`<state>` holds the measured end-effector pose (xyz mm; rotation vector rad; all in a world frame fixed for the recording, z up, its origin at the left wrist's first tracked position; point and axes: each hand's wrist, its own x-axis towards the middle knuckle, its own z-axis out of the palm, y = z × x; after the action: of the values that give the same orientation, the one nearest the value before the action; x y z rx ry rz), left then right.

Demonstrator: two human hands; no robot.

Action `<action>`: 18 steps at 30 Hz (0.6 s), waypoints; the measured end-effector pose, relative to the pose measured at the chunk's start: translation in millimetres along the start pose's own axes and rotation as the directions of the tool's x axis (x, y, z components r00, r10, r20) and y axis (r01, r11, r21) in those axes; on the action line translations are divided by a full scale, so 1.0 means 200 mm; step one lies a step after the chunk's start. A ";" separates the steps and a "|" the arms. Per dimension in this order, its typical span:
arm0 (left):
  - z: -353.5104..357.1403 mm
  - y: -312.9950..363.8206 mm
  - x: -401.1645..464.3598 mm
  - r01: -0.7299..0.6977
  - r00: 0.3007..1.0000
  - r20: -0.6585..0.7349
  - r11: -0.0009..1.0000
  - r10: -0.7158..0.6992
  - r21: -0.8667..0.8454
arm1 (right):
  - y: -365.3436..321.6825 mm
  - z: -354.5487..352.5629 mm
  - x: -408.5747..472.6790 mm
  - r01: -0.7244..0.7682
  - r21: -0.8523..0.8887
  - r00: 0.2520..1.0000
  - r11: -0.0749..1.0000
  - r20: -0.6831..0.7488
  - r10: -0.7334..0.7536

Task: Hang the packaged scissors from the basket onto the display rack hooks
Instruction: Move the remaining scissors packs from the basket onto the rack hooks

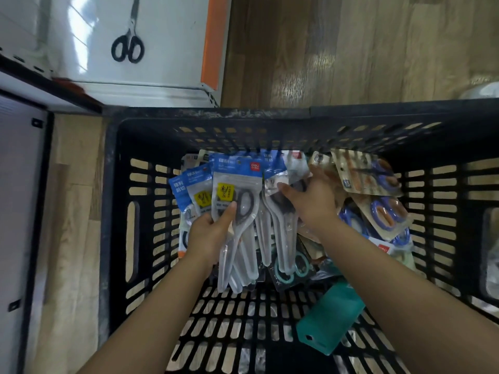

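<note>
I look down into a black slatted basket (205,114) on the floor. My left hand (209,234) grips a fanned stack of blue-topped scissors packs (235,184), thumb across the front pack. My right hand (310,201) reaches into the pile beside them, fingers curled around another blue-topped pack (275,179). Blue-handled scissors on tan cards (378,179) lie at the basket's right. Teal-handled scissors (294,268) lie under the clear packs.
A teal box (329,317) lies on the basket floor near my right forearm. A white shelf base (162,49) with loose black scissors (129,41) on it and an orange edge stands at the upper left. Wooden floor lies beyond.
</note>
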<state>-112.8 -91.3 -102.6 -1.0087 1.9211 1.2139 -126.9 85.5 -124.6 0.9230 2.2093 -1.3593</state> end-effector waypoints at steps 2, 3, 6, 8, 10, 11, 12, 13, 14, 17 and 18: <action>0.00 0.01 -0.01 -0.029 1.000 -0.001 1.000 0.029 -0.001 | -0.02 -0.02 0.00 -0.072 0.106 0.997 0.992 0.013 0.071; 0.00 0.01 -0.02 -0.054 0.999 0.004 0.999 0.054 -0.001 | -0.02 -0.02 0.00 -0.115 0.174 0.993 0.978 0.031 0.112; 0.01 0.03 -0.03 -0.101 0.995 0.009 0.995 0.101 -0.020 | 0.00 -0.02 -0.02 -0.235 0.334 0.971 0.913 0.114 0.209; 0.02 0.04 -0.05 -0.117 0.993 0.012 0.992 0.118 -0.052 | 0.00 -0.04 -0.05 -0.246 0.356 0.967 0.902 0.153 0.204; 0.02 0.05 -0.09 -0.131 0.991 0.029 0.989 0.134 -0.071 | -0.01 -0.08 -0.10 -0.228 0.362 0.969 0.904 0.176 0.174; 0.02 0.05 -0.11 -0.133 0.990 0.039 0.988 0.137 -0.078 | -0.01 -0.11 -0.14 -0.220 0.372 0.970 0.902 0.181 0.162; 0.01 0.06 -0.15 -0.136 0.989 0.052 0.987 0.141 -0.086 | -0.02 -0.14 -0.18 -0.206 0.381 0.973 0.901 0.177 0.148; 0.01 0.07 -0.19 -0.134 0.988 0.068 0.986 0.141 -0.096 | -0.03 -0.18 -0.22 -0.190 0.388 0.977 0.902 0.166 0.134; 0.00 0.08 -0.24 -0.127 0.987 0.083 0.987 0.135 -0.097 | -0.05 -0.22 -0.26 -0.183 0.394 0.980 0.901 0.152 0.132; -0.03 0.15 -0.44 -0.092 0.986 0.132 0.990 0.106 -0.104 | -0.15 -0.38 -0.43 -0.180 0.420 0.982 0.890 0.122 0.141; -0.03 0.17 -0.49 -0.088 0.985 0.141 0.990 0.103 -0.108 | -0.18 -0.42 -0.47 -0.174 0.420 0.984 0.891 0.119 0.135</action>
<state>-94.0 -62.4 -4.6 -0.8608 1.8265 1.4124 -84.3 118.2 -4.4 1.1355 1.7549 -1.8083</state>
